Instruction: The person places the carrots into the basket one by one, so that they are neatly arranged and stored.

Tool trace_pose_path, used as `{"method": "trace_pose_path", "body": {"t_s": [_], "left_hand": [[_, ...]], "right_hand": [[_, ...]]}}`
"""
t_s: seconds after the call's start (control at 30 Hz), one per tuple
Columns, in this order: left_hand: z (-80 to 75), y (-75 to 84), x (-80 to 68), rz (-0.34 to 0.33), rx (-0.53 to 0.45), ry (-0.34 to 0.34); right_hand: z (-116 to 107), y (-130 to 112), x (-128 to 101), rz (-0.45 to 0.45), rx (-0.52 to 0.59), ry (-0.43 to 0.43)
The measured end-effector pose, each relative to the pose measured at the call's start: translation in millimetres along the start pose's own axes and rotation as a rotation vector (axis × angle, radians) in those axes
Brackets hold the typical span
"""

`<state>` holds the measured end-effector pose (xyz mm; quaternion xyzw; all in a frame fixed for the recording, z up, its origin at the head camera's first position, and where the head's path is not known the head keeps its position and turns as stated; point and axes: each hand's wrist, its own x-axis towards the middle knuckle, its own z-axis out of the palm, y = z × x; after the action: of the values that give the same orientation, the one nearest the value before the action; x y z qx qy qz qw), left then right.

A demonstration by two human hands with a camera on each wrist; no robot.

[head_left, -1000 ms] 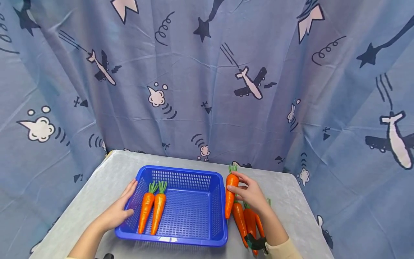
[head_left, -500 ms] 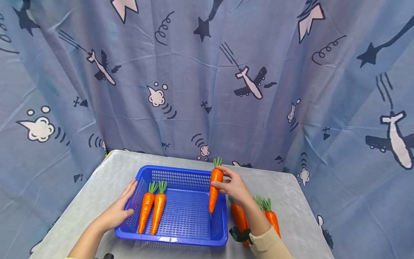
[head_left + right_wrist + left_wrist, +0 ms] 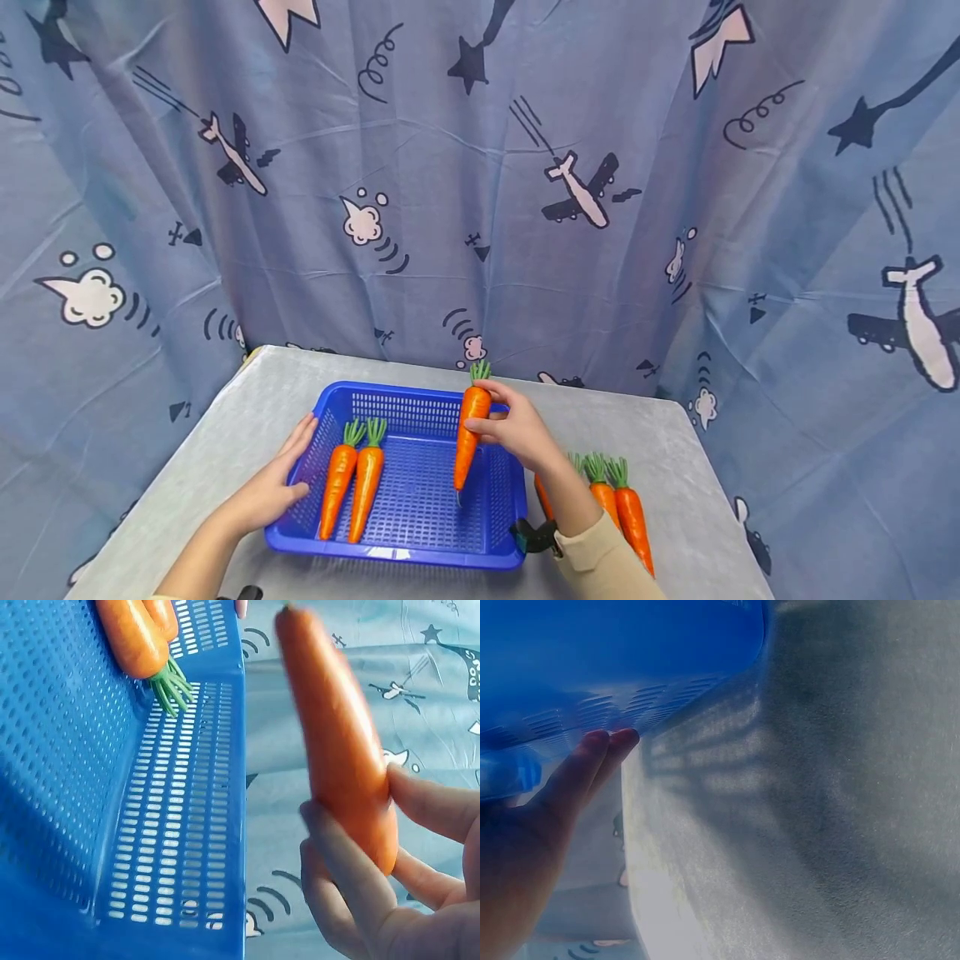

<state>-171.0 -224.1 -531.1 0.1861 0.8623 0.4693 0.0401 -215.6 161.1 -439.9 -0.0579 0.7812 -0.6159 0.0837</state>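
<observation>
My right hand (image 3: 512,423) pinches a carrot (image 3: 472,429) near its green top and holds it tip down over the right part of the blue basket (image 3: 420,557). In the right wrist view, thumb and fingers close round the thick end of this carrot (image 3: 337,742). Two more carrots (image 3: 339,492) lie side by side in the basket's left part, green tops toward the back. My left hand (image 3: 266,496) rests against the basket's left wall with straight fingers; in the left wrist view, its fingertips (image 3: 622,738) touch the slotted side.
Several carrots (image 3: 632,521) lie on the grey table (image 3: 682,483) right of the basket, partly hidden behind my right forearm. A patterned blue curtain (image 3: 420,208) hangs just behind the table's back edge.
My right hand has carried the carrot leftward from beside the basket's right rim to above its inside. The left hand and the two carrots in the basket have stayed in place.
</observation>
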Motion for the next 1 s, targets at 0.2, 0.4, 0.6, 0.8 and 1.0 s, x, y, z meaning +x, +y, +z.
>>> {"method": "trace_pose_path", "body": {"t_s": [0.2,0.4,0.6,0.8,1.0], "left_hand": [[-0.4,1.0,-1.5,-0.007,-0.007,-0.002],[1.5,0.5,-1.4,-0.013,-0.005,-0.004],[1.9,2.1,1.2,-0.030,-0.012,-0.016],[-0.2,4.2,-0.1,-0.004,-0.034,-0.014],[-0.5,3.9,-1.2,0.024,-0.046,-0.006]], "right_hand": [[15,-2,9,-0.025,0.017,-0.079],[31,-1,16,0.006,0.026,-0.139],[47,1,21,0.051,-0.009,-0.155],[65,9,24,0.074,-0.038,-0.173],[75,16,26,0.088,-0.038,-0.181]]}}
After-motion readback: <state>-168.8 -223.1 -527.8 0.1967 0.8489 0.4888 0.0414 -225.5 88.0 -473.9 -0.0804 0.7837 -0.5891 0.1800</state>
